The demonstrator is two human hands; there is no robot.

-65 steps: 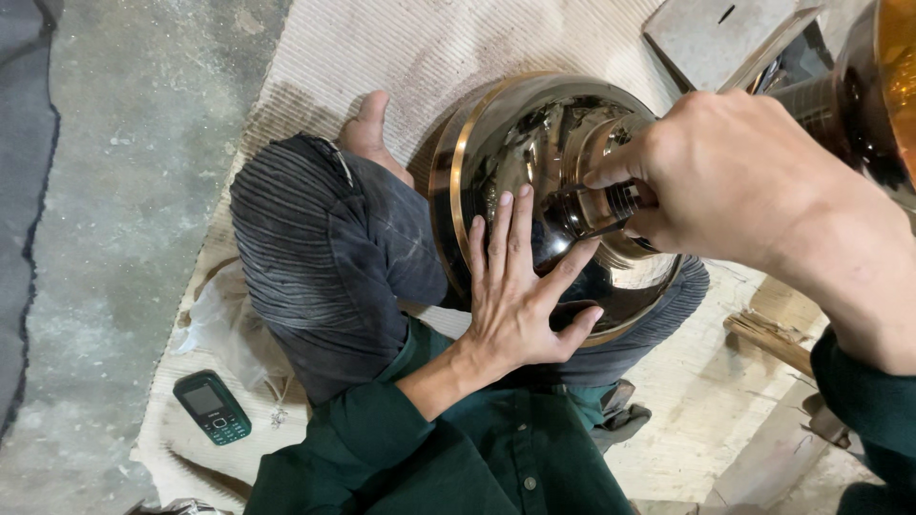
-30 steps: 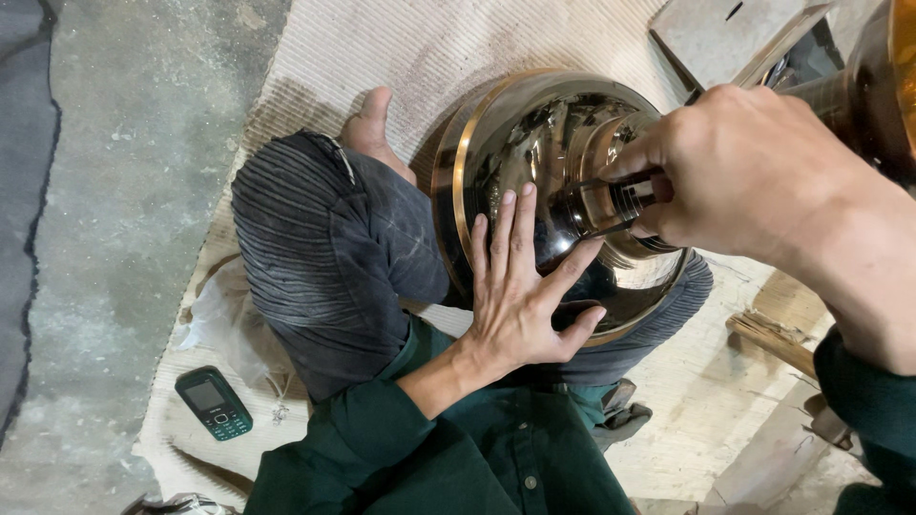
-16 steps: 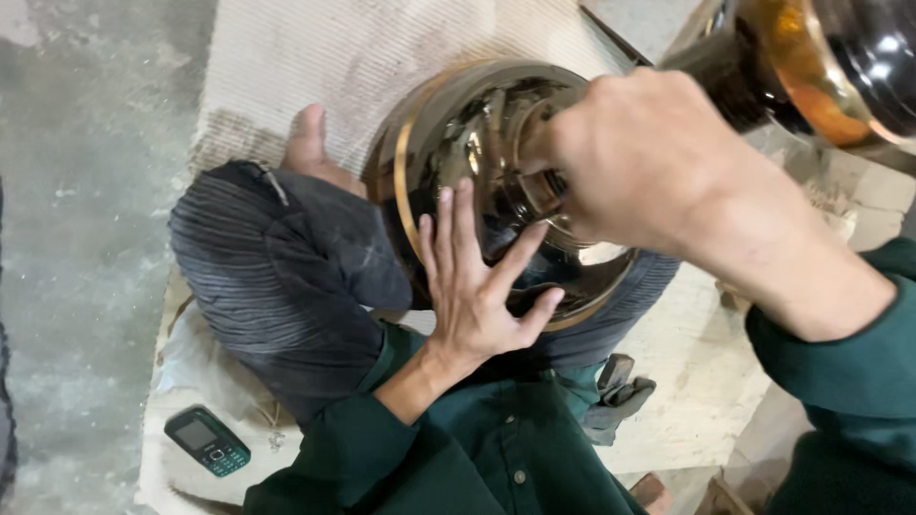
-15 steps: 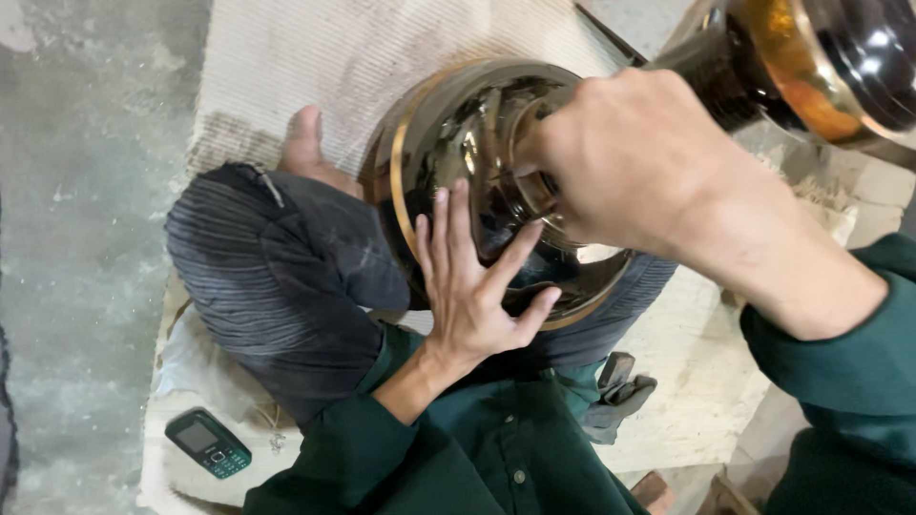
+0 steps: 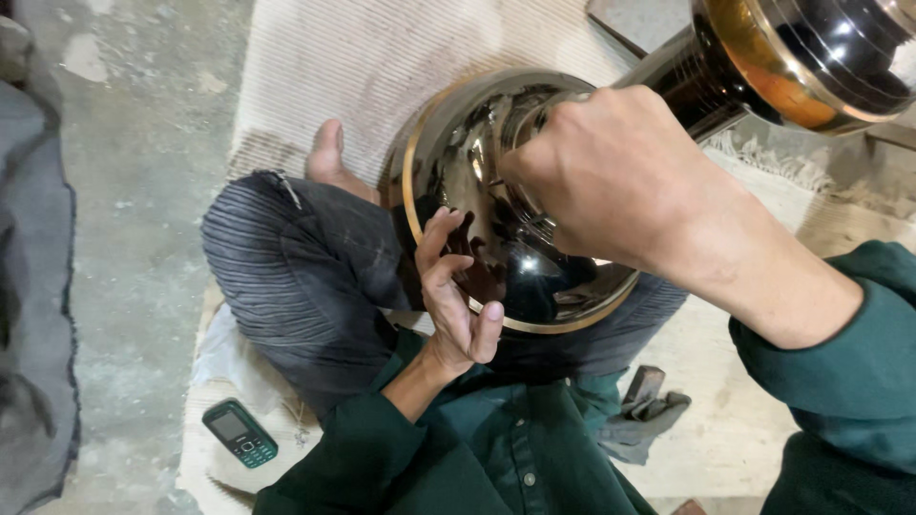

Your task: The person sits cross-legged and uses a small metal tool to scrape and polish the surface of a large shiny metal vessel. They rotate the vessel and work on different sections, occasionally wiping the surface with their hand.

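A large shiny dark metal bowl with a brass-coloured rim (image 5: 534, 257) rests in my lap, between my crossed legs. My left hand (image 5: 455, 291) lies against the bowl's near left side, fingers curled over the rim. Over the bowl's middle, my right hand (image 5: 615, 181) is closed around a metal piece that my fingers hide. A dark polished metal stem with a brass-coloured bulb (image 5: 792, 57) reaches in from the upper right toward that hand.
I sit on a woven mat (image 5: 382, 67) over a concrete floor (image 5: 134, 191). A small green mobile phone (image 5: 239, 433) lies at my left knee. A grey cloth or glove (image 5: 644, 412) lies at my right. Dark fabric (image 5: 33, 315) fills the left edge.
The bowl has turned so its smooth reflective side shows instead of the inner parts. My left hand went from flat and spread to curled on the rim. The view shifted.
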